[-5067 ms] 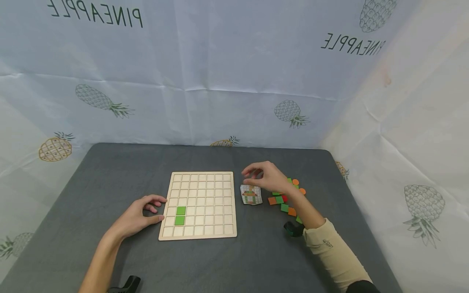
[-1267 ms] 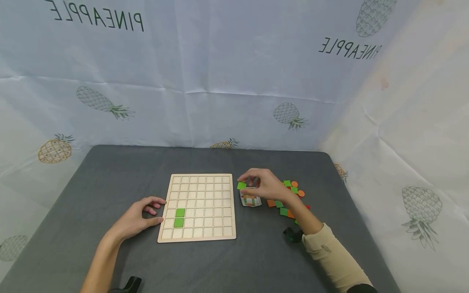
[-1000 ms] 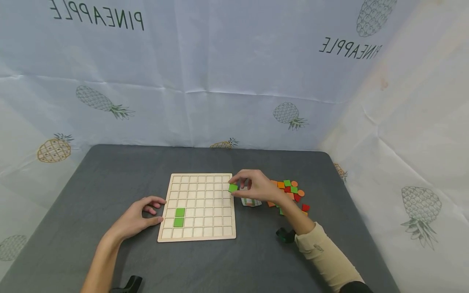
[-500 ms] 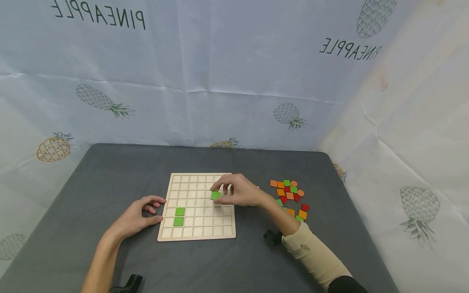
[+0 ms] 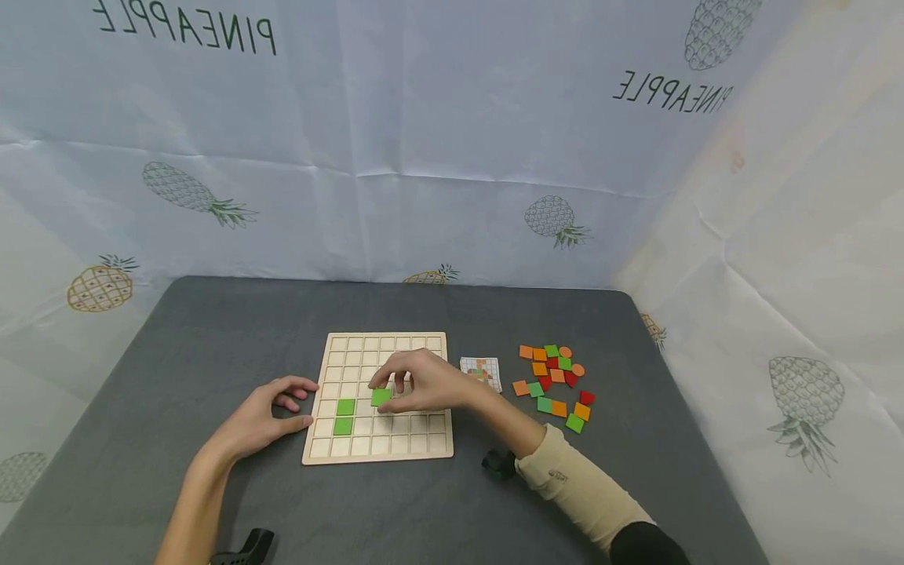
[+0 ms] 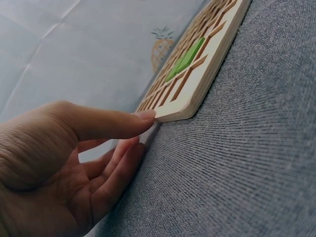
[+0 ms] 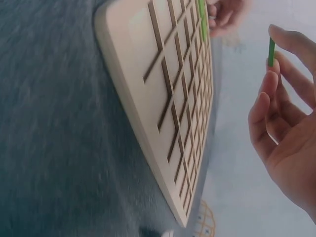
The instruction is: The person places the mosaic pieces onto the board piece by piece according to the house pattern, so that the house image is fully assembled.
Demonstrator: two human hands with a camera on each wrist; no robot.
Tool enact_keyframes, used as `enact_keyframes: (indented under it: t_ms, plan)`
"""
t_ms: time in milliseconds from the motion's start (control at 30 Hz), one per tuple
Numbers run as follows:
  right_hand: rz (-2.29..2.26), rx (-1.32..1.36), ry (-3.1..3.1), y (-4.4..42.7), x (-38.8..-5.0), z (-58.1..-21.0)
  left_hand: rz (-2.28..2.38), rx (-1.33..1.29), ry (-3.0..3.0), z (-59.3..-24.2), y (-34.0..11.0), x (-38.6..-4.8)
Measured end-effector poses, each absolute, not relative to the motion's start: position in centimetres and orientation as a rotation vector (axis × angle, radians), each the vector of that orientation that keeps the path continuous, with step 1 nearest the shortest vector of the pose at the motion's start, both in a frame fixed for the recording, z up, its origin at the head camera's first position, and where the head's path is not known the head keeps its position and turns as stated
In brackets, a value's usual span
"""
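Note:
A wooden grid board (image 5: 381,449) lies on the dark table, with two green square tiles (image 5: 344,417) in adjacent cells near its left side. My right hand (image 5: 424,381) pinches another green square tile (image 5: 380,397) by its edges, thumb against fingers, above the board. The right wrist view shows that tile (image 7: 271,52) edge-on, raised off the grid. At the board's left edge, my left hand (image 5: 271,412) rests with thumb and fingertips touching the rim; the left wrist view has its thumb (image 6: 123,123) against the board's corner.
Right of the board lies a small pattern card (image 5: 482,369), partly behind the right forearm. Farther right, loose orange, green and red pieces (image 5: 557,376) are spread on the grey table (image 5: 395,518). A pineapple-print cloth (image 5: 395,141) hangs behind.
My right hand has carried the green tile from beside the card leftward and nearer over the board. The card and loose pieces are now more exposed. My left hand stays at the board's edge.

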State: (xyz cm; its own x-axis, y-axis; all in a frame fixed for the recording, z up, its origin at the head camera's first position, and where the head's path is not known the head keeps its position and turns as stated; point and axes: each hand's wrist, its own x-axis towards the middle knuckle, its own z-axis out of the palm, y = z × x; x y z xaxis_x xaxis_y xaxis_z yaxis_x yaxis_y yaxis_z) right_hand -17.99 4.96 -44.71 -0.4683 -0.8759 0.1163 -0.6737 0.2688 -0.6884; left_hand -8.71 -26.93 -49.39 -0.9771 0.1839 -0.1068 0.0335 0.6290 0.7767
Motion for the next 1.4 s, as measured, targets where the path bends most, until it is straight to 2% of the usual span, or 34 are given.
enact_keyframes:
  t_ms: [700,1400]
  plan:
    - [-0.703,-1.484,2.242,-0.6,-15.2,-46.5,1.271,0.2,2.679,-49.3,-27.0,-8.6]
    - [-0.5,-1.501,2.286,-1.7,-14.1,-47.7,1.304,0.227,2.662,-49.3,-27.0,-8.5]
